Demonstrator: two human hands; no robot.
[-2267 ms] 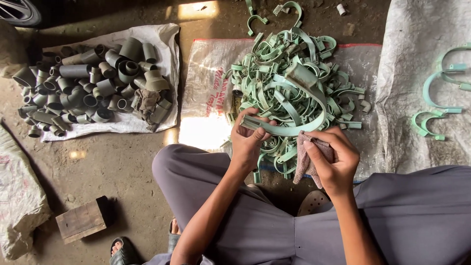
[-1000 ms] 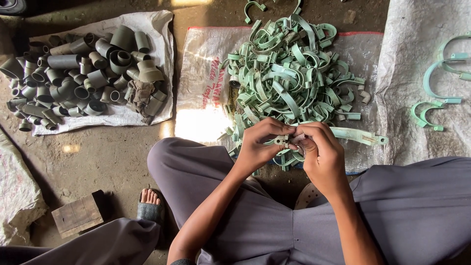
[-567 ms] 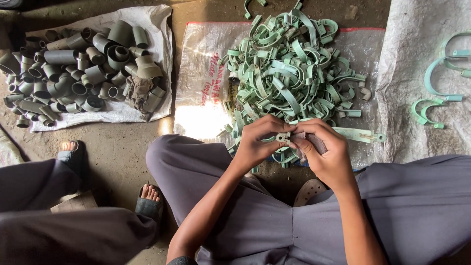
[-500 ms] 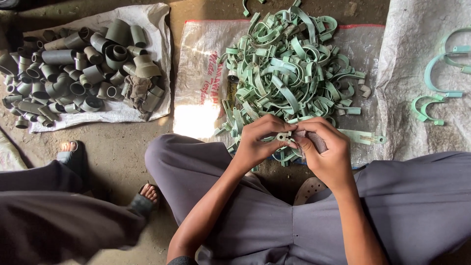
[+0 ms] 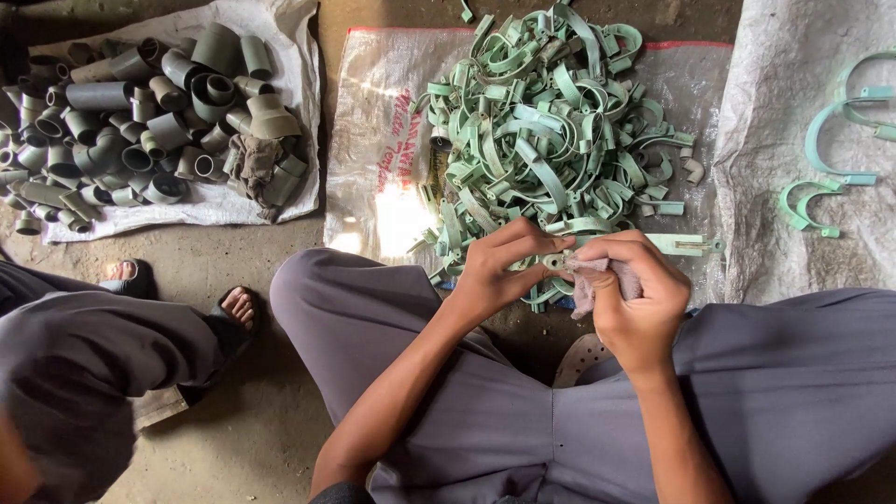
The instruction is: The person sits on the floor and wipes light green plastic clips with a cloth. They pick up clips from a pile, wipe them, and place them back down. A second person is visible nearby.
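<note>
pinching green clamp (image 5: 686,245) | left hand (image 5: 499,271) | right hand (image 5: 635,294) with rag (image 5: 586,289)

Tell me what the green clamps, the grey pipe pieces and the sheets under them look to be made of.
Green clamps: probably metal strip with matte pale-green paint; thin bent bands.
Grey pipe pieces: likely plastic, dull grey; thick-walled short tubes.
Sheets: woven plastic sacking, whitish, slightly glossy and creased.
</note>
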